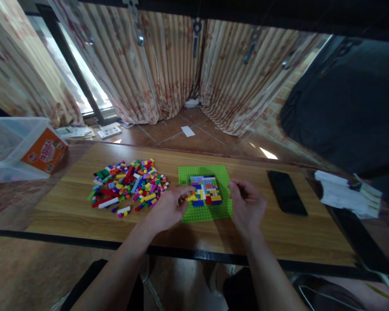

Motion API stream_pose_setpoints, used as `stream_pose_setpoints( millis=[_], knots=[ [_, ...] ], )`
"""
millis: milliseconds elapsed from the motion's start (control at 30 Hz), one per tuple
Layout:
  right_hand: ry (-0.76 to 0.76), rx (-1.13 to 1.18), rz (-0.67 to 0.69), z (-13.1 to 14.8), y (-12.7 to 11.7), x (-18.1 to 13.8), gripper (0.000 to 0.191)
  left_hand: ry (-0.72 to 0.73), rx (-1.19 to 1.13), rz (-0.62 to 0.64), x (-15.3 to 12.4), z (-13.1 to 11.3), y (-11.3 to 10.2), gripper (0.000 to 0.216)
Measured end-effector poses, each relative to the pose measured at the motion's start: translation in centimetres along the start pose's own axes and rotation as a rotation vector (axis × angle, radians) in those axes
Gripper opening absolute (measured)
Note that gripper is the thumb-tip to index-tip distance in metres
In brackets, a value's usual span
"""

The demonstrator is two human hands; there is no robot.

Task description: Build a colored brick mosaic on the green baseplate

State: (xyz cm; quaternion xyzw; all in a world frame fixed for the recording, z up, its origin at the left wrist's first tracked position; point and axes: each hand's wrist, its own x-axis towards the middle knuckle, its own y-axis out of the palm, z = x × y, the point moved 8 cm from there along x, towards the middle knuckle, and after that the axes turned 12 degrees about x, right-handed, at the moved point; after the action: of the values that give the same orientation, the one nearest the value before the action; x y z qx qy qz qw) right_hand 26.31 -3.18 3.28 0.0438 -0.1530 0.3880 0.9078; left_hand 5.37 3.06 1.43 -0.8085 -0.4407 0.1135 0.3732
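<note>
A green studded baseplate (205, 214) lies on the wooden table, bearing a low build of many-coloured toy bricks (205, 188). At the build's left side, my left hand (171, 208) pinches a yellow brick (191, 198) between thumb and fingers. My right hand (249, 206) is by the baseplate's right edge, thumb and forefinger pressed together. Whatever is in those fingertips, if anything, is too small to make out. To the left of my left hand spreads a heap of loose toy bricks (129, 183) in many colours and lengths.
A black phone (287, 192) lies on the wooden table (94, 229) to the right, with white papers (346, 194) beyond it. On the far left stands a clear plastic bin (17, 172) with an orange label. Striped curtains (168, 65) hang behind the table.
</note>
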Motion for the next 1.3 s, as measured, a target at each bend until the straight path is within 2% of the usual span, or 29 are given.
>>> stream_pose_setpoints(
  millis=[133, 300, 667, 967, 1100, 1233, 1300],
  knots=[
    [0.018, 0.011, 0.023, 0.0, 0.2, -0.2, 0.023, 0.004, 0.038, -0.018, 0.1, -0.1, 0.1, 0.031],
    [0.017, -0.068, 0.090, -0.2, 0.7, -0.7, 0.025, 0.034, 0.212, -0.020, 0.1, -0.3, -0.6, 0.025],
    [0.061, -0.182, 0.127, -0.7, 2.0, -1.2, 0.030, -0.154, 0.399, -0.208, -1.4, 5.1, -6.5, 0.024],
    [0.042, -0.257, 0.162, -1.1, 2.7, -1.5, 0.040, -0.216, 0.496, -0.227, -2.5, 7.3, -9.0, 0.030],
    [0.051, -0.298, 0.135, -1.0, 2.4, -1.3, 0.041, -0.374, 0.507, -0.369, -3.1, 9.2, -11.9, 0.032],
    [0.089, -0.344, 0.152, -1.1, 2.6, -1.2, 0.037, -0.683, 0.500, -0.612, -5.8, 13.0, -16.7, 0.036],
    [0.094, -0.325, 0.150, -1.0, 2.6, -1.2, 0.034, -0.811, 0.510, -0.659, -7.2, 15.1, -18.3, 0.047]
  ],
)
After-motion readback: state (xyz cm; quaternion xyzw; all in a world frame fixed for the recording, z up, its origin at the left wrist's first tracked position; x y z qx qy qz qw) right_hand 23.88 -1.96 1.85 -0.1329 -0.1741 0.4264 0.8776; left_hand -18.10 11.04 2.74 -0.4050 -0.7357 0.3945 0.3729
